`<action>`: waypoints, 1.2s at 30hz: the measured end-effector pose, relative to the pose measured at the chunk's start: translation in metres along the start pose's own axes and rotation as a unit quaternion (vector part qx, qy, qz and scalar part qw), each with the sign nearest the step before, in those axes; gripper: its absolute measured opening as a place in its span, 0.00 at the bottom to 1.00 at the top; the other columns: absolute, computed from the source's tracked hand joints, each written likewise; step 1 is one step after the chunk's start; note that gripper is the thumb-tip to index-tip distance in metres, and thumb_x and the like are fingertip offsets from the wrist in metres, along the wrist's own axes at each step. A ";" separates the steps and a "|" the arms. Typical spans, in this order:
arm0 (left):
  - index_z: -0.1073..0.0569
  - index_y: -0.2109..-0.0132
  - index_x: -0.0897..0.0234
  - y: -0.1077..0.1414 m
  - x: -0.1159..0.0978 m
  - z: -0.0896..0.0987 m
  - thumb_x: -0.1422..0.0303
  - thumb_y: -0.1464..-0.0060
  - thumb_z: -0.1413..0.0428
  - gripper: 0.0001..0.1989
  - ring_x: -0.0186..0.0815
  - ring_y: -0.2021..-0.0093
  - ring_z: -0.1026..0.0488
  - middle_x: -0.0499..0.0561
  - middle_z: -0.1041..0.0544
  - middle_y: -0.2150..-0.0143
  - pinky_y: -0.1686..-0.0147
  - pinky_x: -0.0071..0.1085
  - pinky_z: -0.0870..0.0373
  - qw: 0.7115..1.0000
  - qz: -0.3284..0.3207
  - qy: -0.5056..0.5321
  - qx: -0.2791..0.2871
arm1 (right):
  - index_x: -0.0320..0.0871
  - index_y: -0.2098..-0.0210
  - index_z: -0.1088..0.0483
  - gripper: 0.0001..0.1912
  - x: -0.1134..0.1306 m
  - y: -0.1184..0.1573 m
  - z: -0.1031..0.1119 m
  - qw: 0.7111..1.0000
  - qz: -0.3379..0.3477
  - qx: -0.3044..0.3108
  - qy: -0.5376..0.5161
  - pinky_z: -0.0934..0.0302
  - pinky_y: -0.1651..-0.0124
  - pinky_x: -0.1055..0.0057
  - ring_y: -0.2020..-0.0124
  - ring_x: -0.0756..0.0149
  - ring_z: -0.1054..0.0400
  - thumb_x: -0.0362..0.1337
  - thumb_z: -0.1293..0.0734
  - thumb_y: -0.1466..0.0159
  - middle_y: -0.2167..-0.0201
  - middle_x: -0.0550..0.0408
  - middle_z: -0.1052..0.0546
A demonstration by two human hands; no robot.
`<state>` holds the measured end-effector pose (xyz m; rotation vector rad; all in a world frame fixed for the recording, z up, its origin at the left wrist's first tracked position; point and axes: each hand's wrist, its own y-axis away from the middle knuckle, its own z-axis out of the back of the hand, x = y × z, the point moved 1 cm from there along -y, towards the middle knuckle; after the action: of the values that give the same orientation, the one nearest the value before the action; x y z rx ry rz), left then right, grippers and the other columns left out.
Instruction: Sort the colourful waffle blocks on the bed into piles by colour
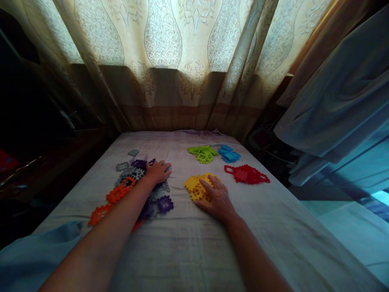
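Observation:
My left hand (158,171) rests over the far right part of a mixed pile, its fingers stretched out and apart. The pile has grey interlocking plastic pieces (122,166), orange pieces (117,195) and purple pieces (165,204); my left forearm covers part of it. On a small heap of yellow interlocking pieces (192,184) lies my right hand (218,199), coming from the right side. Its thumb and forefinger are spread over the yellow pieces without closing round them. What lies under either palm is hidden.
Green pieces (204,154), blue pieces (229,154) and red pieces (247,174) form separate heaps at the far right of the sheet-covered surface (188,251). A patterned curtain (194,52) hangs behind it. Draped cloth (334,89) hangs at the right; light blue fabric (39,251) lies near left.

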<state>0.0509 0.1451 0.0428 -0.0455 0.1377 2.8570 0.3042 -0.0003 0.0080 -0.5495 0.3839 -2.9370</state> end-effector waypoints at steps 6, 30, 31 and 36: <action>0.36 0.33 0.52 0.029 0.020 -0.003 0.58 0.35 0.58 0.26 0.52 0.28 0.47 0.53 0.41 0.28 0.33 0.60 0.55 1.000 0.006 0.014 -0.007 | 0.51 0.37 0.32 0.39 0.007 -0.028 -0.013 0.998 0.039 -0.036 -0.014 0.50 0.34 0.43 0.32 0.41 0.46 0.53 0.26 0.46 0.33 0.40 0.37; 0.31 0.38 0.49 0.046 0.027 -0.018 0.58 0.36 0.53 0.21 0.44 0.29 0.44 0.49 0.35 0.31 0.30 0.53 0.57 0.993 0.026 0.100 -0.055 | 0.53 0.35 0.38 0.36 0.084 -0.200 -0.086 0.998 -0.045 -0.038 -0.013 0.52 0.38 0.40 0.33 0.40 0.50 0.57 0.33 0.39 0.33 0.42 0.40; 0.31 0.38 0.49 0.047 0.026 -0.019 0.58 0.36 0.52 0.21 0.45 0.29 0.44 0.48 0.35 0.31 0.30 0.53 0.57 0.993 0.026 0.101 -0.056 | 0.53 0.35 0.37 0.36 0.084 -0.206 -0.089 0.998 -0.042 -0.045 -0.015 0.51 0.39 0.40 0.34 0.41 0.49 0.57 0.33 0.39 0.34 0.42 0.39; 0.31 0.39 0.49 0.047 0.026 -0.020 0.58 0.36 0.52 0.20 0.44 0.30 0.44 0.48 0.35 0.31 0.29 0.53 0.58 0.992 0.025 0.106 -0.065 | 0.50 0.36 0.36 0.35 0.084 -0.226 -0.097 0.997 -0.038 -0.063 -0.003 0.53 0.39 0.40 0.36 0.41 0.47 0.57 0.34 0.38 0.35 0.39 0.39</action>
<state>0.0127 0.1052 0.0261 -0.3791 -0.0054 2.9011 0.1731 0.2239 0.0101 -0.6014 0.5631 -2.9983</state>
